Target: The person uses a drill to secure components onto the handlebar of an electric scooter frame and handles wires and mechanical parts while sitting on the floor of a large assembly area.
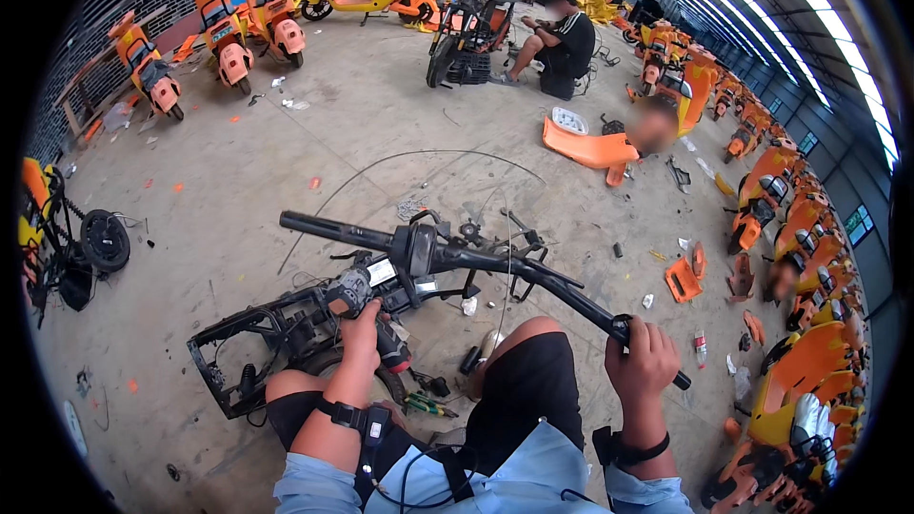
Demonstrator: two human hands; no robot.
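The smooth, black tubular handlebar (486, 261) crosses frame centre, long axis slanting toward lower right; the right hand (644, 358) wraps its lower-right end. Left of centre, the left hand (360, 331) grasps a grey, pistol-shaped cordless driver (348, 293).

"What is the handlebar (552, 284) made of?"
"It looks like metal, smooth with a faint shine; the frame (208, 380) looks like matt metal."
"And the power drill (348, 293)?"
"Matt hard plastic. The floor (209, 181) is rough concrete, the orange panel (586, 146) smooth, glossy plastic, the sleeve (314, 485) matt cloth."
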